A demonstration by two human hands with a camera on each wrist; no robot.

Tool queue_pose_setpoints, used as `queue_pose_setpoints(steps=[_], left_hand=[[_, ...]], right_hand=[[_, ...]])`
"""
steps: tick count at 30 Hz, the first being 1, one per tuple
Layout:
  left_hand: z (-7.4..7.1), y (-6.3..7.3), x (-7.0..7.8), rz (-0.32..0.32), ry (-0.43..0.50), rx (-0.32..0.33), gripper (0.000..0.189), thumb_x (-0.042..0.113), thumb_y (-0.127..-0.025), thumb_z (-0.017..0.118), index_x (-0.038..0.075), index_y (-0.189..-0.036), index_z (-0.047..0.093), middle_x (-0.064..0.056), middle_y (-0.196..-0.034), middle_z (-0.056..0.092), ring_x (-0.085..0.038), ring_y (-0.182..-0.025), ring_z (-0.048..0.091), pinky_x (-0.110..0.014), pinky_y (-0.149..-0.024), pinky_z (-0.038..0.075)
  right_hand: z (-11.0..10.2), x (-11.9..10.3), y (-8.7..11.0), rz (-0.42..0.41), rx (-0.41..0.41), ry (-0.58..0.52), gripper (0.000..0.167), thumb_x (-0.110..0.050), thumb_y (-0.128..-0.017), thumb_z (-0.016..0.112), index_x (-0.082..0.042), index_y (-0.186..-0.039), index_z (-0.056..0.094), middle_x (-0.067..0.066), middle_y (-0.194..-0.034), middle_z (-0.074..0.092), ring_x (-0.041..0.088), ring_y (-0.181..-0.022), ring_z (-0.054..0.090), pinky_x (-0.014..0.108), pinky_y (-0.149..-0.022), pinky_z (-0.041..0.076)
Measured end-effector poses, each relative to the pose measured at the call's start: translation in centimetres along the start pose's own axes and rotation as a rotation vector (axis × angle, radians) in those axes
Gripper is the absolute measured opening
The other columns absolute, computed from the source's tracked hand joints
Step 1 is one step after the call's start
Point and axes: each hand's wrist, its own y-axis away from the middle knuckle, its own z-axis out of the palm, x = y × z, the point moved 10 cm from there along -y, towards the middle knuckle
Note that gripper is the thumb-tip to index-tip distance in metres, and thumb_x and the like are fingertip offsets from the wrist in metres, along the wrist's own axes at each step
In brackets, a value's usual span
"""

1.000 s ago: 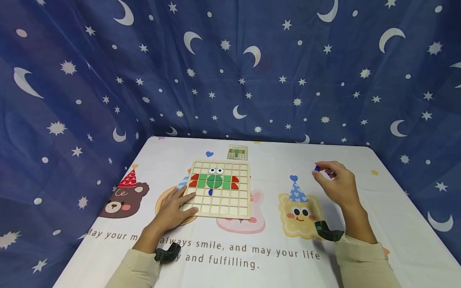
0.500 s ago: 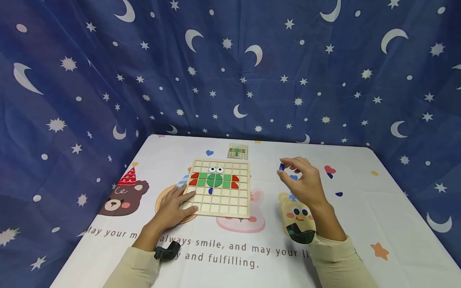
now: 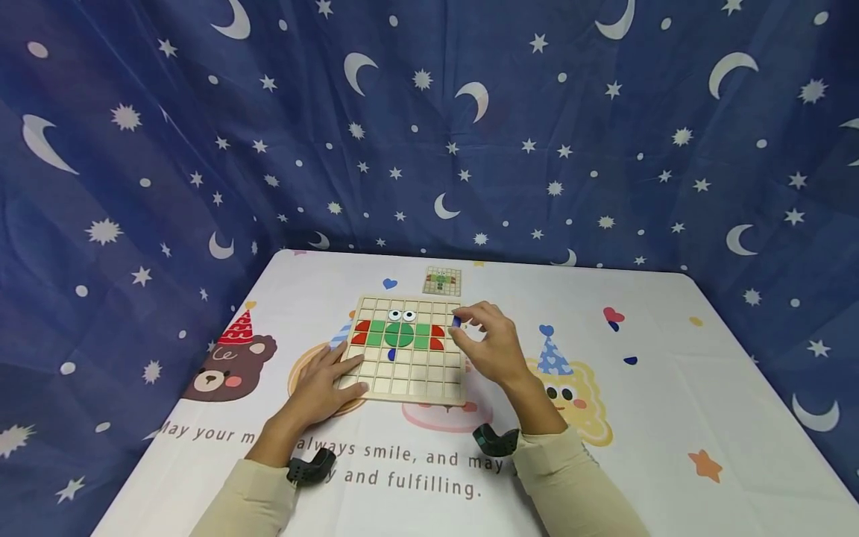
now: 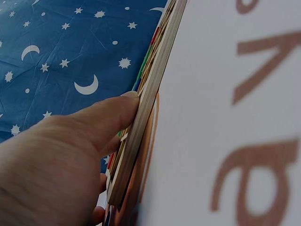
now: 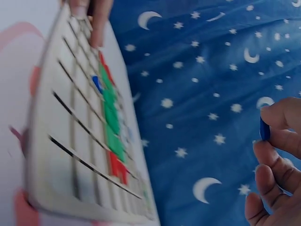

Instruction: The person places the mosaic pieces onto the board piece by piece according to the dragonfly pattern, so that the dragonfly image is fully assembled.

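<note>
My right hand [image 3: 493,343] pinches a small blue tile [image 5: 265,129] between thumb and finger, over the right edge of a wooden grid board [image 3: 429,377]. On the board's lower left corner rests my left hand [image 3: 329,388], fingers spread, with the thumb on its near edge in the left wrist view. Set in the grid are green tiles [image 3: 400,335], red tiles [image 3: 438,337] at both sides and two round eye tiles [image 3: 402,315]. One blue tile [image 3: 392,355] sits just below the green circle.
A small pattern card [image 3: 441,281] with a similar figure lies behind the board. Two loose blue tiles, a farther one [image 3: 614,326] and a nearer one [image 3: 630,360], lie on the printed white tablecloth [image 3: 671,403] to the right. A blue starry curtain [image 3: 429,149] hangs behind.
My right hand has moved left from the right side of the table to the board's edge, carrying the blue tile. Two loose blue tiles have come into sight behind it. My left hand stays put.
</note>
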Motion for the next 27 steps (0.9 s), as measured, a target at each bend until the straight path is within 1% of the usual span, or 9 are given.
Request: queue_pose_setpoints(steps=[4, 8, 11, 13, 16, 18, 20, 24, 27], left_hand=[[-0.1, 0.0, 0.1, 0.001, 0.000, 0.000, 0.059, 0.038, -0.084, 0.074, 0.015, -0.136, 0.059, -0.015, -0.152, 0.032, -0.040, -0.141, 0.013, -0.064, -0.106, 0.013], [-0.2, 0.1, 0.1, -0.002, 0.005, 0.003, 0.058, 0.036, -0.084, 0.074, 0.014, -0.135, 0.059, -0.016, -0.152, 0.032, -0.041, -0.141, 0.014, -0.064, -0.106, 0.013], [-0.1, 0.1, 0.1, -0.001, 0.003, 0.002, 0.058, 0.037, -0.084, 0.074, 0.015, -0.136, 0.059, -0.015, -0.152, 0.032, -0.040, -0.141, 0.014, -0.064, -0.106, 0.013], [0.0, 0.1, 0.0, -0.001, 0.001, -0.002, 0.058, 0.038, -0.084, 0.073, 0.015, -0.136, 0.059, -0.015, -0.152, 0.032, -0.040, -0.141, 0.014, -0.064, -0.106, 0.013], [0.0, 0.1, 0.0, -0.003, 0.002, -0.002, 0.058, 0.038, -0.084, 0.073, 0.015, -0.136, 0.059, -0.015, -0.152, 0.032, -0.040, -0.141, 0.013, -0.064, -0.106, 0.013], [-0.1, 0.1, 0.0, -0.003, 0.001, 0.000, 0.057, 0.038, -0.085, 0.073, 0.015, -0.136, 0.059, -0.015, -0.152, 0.032, -0.040, -0.141, 0.013, -0.064, -0.106, 0.013], [-0.1, 0.1, 0.0, -0.003, -0.001, 0.001, 0.057, 0.038, -0.085, 0.073, 0.015, -0.136, 0.059, -0.015, -0.152, 0.032, -0.040, -0.141, 0.013, -0.064, -0.106, 0.013], [-0.1, 0.1, 0.1, 0.000, -0.005, -0.003, 0.058, 0.039, -0.085, 0.073, 0.016, -0.136, 0.059, -0.015, -0.153, 0.032, -0.040, -0.142, 0.013, -0.064, -0.106, 0.012], [-0.1, 0.1, 0.2, 0.001, -0.004, -0.006, 0.058, 0.040, -0.085, 0.072, 0.016, -0.136, 0.059, -0.015, -0.153, 0.032, -0.040, -0.142, 0.013, -0.064, -0.106, 0.012]], right_hand=[[2.8, 0.5, 0.0, 0.029, -0.048, -0.017, 0.024, -0.008, -0.081, 0.075, -0.003, -0.105, 0.072, 0.003, -0.093, 0.064, 0.028, -0.088, 0.058, 0.042, -0.072, 0.047], [5.3, 1.0, 0.0, 0.057, -0.099, -0.005, 0.024, -0.009, -0.082, 0.075, -0.003, -0.106, 0.072, 0.003, -0.094, 0.064, 0.026, -0.089, 0.059, 0.039, -0.075, 0.047], [6.8, 1.6, 0.1, 0.089, -0.131, 0.009, 0.025, -0.010, -0.083, 0.074, -0.003, -0.107, 0.072, 0.002, -0.096, 0.064, 0.023, -0.089, 0.060, 0.039, -0.079, 0.047], [7.7, 1.9, 0.2, 0.111, -0.151, 0.001, 0.026, -0.010, -0.083, 0.074, -0.002, -0.108, 0.071, 0.003, -0.096, 0.064, 0.024, -0.089, 0.060, 0.040, -0.081, 0.045], [9.0, 2.4, 0.4, 0.147, -0.186, -0.016, 0.027, -0.011, -0.085, 0.072, -0.001, -0.109, 0.071, 0.003, -0.096, 0.063, 0.027, -0.088, 0.059, 0.040, -0.078, 0.044], [9.8, 2.7, 0.6, 0.163, -0.212, -0.023, 0.027, -0.011, -0.086, 0.071, 0.000, -0.110, 0.070, 0.003, -0.096, 0.063, 0.028, -0.087, 0.058, 0.038, -0.075, 0.046], [10.7, 3.1, 0.8, 0.179, -0.241, -0.008, 0.026, -0.013, -0.087, 0.071, 0.000, -0.110, 0.071, 0.002, -0.098, 0.063, 0.025, -0.088, 0.057, 0.036, -0.074, 0.047], [12.3, 3.7, 1.0, 0.198, -0.294, 0.033, 0.026, -0.014, -0.087, 0.071, -0.002, -0.109, 0.072, 0.002, -0.101, 0.064, 0.019, -0.092, 0.058, 0.034, -0.081, 0.048], [13.1, 3.8, 1.0, 0.198, -0.326, 0.064, 0.025, -0.013, -0.085, 0.072, -0.002, -0.107, 0.073, 0.002, -0.099, 0.064, 0.017, -0.091, 0.057, 0.033, -0.081, 0.047]])
